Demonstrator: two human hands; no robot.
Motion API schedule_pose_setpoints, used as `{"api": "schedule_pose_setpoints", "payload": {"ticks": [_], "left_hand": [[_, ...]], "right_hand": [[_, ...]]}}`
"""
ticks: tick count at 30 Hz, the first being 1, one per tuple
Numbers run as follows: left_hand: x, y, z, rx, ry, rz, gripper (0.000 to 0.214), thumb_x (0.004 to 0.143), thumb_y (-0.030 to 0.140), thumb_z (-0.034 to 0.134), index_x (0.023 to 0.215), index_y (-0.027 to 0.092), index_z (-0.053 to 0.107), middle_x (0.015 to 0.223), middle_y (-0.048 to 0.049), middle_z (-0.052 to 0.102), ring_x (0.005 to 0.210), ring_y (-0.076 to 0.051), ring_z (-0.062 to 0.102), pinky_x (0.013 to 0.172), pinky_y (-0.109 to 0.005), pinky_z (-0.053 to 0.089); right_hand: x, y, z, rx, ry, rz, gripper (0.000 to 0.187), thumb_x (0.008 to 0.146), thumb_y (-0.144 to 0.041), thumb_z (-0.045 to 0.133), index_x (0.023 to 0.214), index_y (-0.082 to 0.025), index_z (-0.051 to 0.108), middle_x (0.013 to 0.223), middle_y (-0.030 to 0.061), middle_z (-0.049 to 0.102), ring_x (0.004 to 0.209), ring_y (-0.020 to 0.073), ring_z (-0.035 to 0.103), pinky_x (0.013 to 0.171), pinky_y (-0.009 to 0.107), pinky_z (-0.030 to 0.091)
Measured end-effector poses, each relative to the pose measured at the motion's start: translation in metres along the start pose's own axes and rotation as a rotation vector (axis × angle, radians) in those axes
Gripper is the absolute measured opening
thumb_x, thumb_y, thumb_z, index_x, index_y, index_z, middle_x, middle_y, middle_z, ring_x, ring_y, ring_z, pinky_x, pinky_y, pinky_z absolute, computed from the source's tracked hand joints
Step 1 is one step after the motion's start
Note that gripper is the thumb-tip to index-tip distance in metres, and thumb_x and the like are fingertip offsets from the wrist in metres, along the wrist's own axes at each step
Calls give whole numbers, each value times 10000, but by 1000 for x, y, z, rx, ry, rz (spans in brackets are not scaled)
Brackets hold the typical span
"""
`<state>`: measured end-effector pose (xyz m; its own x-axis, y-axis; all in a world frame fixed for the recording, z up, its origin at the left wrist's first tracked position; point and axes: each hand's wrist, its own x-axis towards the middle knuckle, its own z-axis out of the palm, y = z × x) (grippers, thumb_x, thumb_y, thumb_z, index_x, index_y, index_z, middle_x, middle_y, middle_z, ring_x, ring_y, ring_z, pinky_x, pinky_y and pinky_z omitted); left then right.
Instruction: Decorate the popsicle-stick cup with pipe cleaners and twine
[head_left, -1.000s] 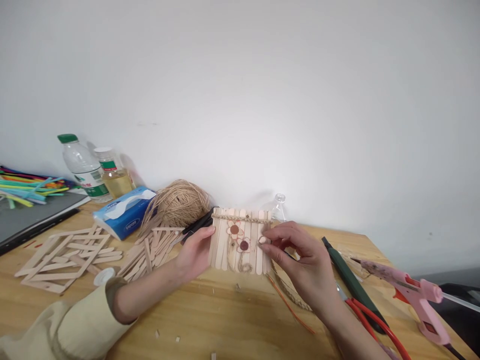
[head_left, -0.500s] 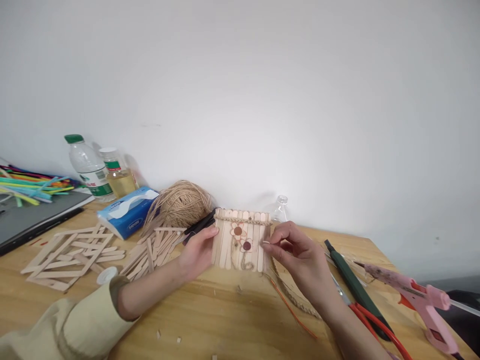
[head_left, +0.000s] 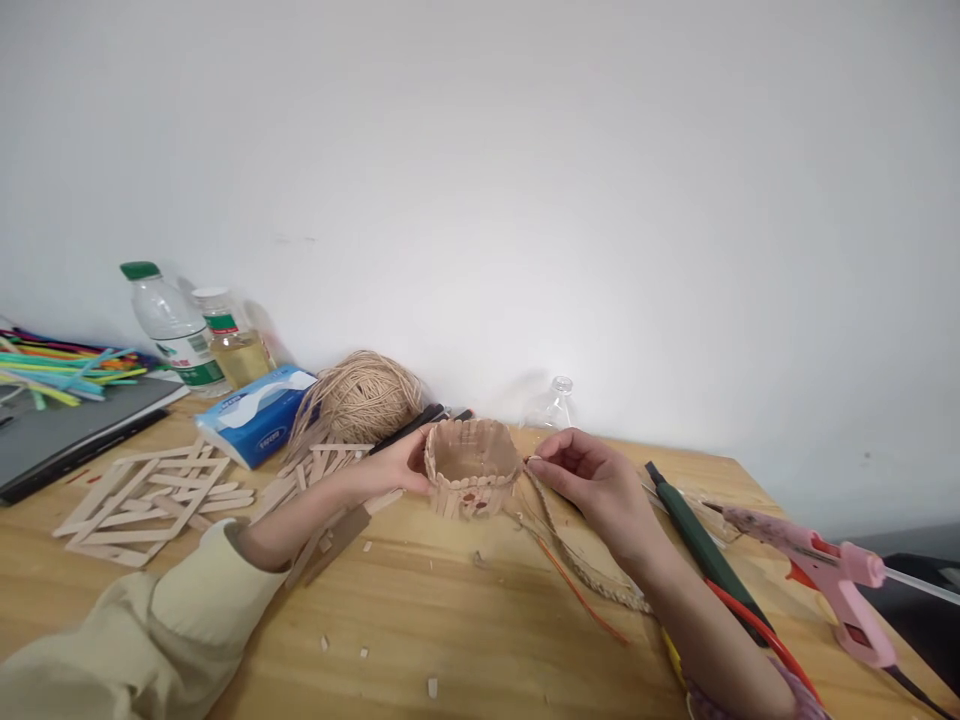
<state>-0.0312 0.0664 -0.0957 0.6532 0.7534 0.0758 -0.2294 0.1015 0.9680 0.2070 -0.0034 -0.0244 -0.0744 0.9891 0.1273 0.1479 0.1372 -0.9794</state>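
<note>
Looks like a craft corner, set on a pale wooden desk (head_left: pixel 420 630) against a plain white wall (head_left: pixel 480 200). Shows as such by a pink glue gun (head_left: pixel 844 575) near the desk's right edge, a ball of twine (head_left: pixel 367 395) by its back edge, a stick-built basket (head_left: pixel 472 500), loose wooden sticks (head_left: pixel 192 500) and, farther left, bright coloured strips (head_left: pixel 71 370). Seems informal, with a tissue pack (head_left: pixel 255 415) and a green-capped bottle (head_left: pixel 176 330) toward the back edge. Cannot be told as home or studio.
</note>
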Motion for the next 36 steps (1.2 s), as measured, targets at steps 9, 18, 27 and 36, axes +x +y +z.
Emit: {"api": "schedule_pose_setpoints", "payload": {"ticks": [9, 18, 27, 36], "left_hand": [[-4, 48, 24, 366, 500, 236, 338, 701, 153, 637, 1038, 171, 635, 1042, -88, 656, 1048, -251, 566, 972, -405, 360], [-12, 56, 81, 745, 346, 461, 150, 757, 193, 636, 845, 250, 743, 789, -48, 680, 803, -220, 559, 767, -350, 421], [-14, 58, 76, 828, 338, 522, 164, 779, 196, 602, 819, 243, 753, 733, -70, 699, 816, -257, 525, 763, -371, 386], [-17, 60, 76, 961, 327, 556, 188, 784, 148, 563, 799, 215, 738, 724, -70, 694, 809, -242, 546, 728, -355, 403]], "right_hand": [[-5, 3, 10, 262, -272, 127, 308, 690, -217, 659, 998, -233, 660, 733, -33, 512, 621, 85, 469, 586, 222, 391], [-11, 4, 18, 513, -395, 197, 370, 638, -186, 643, 999, -243, 698, 647, -35, 465, 520, 72, 378, 500, 220, 327], [-10, 8, 17, 502, -410, 201, 377, 645, -174, 632, 1006, -259, 699, 654, -37, 475, 526, 65, 385, 509, 213, 315], [-11, 7, 17, 345, -404, 96, 367, 705, -192, 640, 1059, -279, 669, 679, -41, 479, 584, 81, 397, 570, 223, 345]]}}
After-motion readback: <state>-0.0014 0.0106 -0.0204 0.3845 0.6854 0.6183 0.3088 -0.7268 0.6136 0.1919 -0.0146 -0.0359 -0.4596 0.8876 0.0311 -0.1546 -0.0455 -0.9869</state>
